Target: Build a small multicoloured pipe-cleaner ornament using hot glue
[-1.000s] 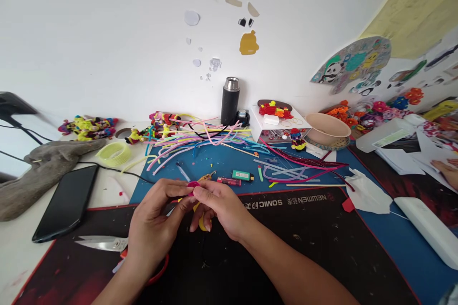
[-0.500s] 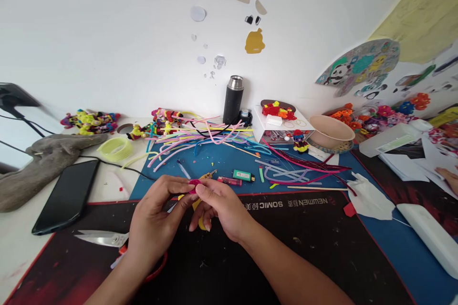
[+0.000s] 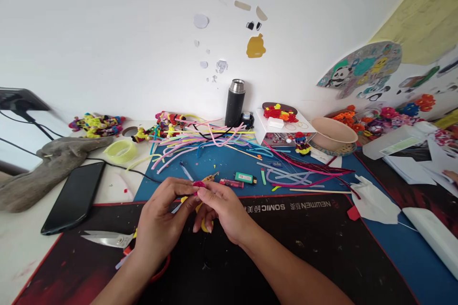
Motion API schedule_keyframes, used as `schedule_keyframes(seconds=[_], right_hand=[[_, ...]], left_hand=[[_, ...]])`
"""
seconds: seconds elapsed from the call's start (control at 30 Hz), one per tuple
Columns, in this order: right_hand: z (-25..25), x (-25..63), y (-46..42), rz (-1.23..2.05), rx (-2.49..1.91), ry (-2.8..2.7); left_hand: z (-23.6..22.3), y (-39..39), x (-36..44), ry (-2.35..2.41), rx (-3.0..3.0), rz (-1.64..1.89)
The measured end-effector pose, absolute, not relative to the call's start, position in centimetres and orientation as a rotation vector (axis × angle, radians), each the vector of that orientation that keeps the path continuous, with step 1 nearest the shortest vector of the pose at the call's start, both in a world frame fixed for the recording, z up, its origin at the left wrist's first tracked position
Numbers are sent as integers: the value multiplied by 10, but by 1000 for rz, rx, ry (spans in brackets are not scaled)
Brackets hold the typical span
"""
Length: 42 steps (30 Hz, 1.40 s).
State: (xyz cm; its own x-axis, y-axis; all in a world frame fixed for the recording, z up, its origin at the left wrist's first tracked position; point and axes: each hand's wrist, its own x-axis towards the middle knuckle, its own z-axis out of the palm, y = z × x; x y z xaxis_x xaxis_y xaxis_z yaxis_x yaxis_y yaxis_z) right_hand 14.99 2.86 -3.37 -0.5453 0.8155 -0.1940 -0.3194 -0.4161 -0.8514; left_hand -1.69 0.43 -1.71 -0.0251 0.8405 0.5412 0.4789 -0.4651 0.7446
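My left hand [image 3: 161, 219] and my right hand [image 3: 222, 207] meet above the dark mat, both closed. Thumbs and fingers pinch a small magenta piece [image 3: 199, 184], which looks like coiled pipe cleaner. Yellow parts [image 3: 206, 225] show below it between my right fingers; whether they join the magenta piece is hidden. Scissors [image 3: 111, 238] with red handles lie open on the mat, partly covered by my left hand and wrist. Just past my fingertips are a pink-red lighter [image 3: 232, 183] and a green lighter [image 3: 245, 178].
Bundled pipe cleaners [image 3: 214, 139] spread across the back, before a black thermos [image 3: 235, 104]. To the left lie a phone [image 3: 73, 198] and driftwood [image 3: 39, 169]. At right stand a beige bowl [image 3: 332, 133], a clear bottle [image 3: 391, 140] and crumpled tissue [image 3: 374, 202]. Another person's hand [image 3: 451, 175] shows at the right edge.
The whole view has shifted slightly, so everything sits a little lower and to the right. Both hands keep their pinch on the magenta piece, with only a slight shift of the fingers.
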Motion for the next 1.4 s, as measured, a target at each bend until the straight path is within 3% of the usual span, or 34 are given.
schedule_keyframes(seconds=[1.4], right_hand=[[-29,153,29,2031,-822,-1074]], left_hand=[[-21,3,-20,1421,1773,1399]])
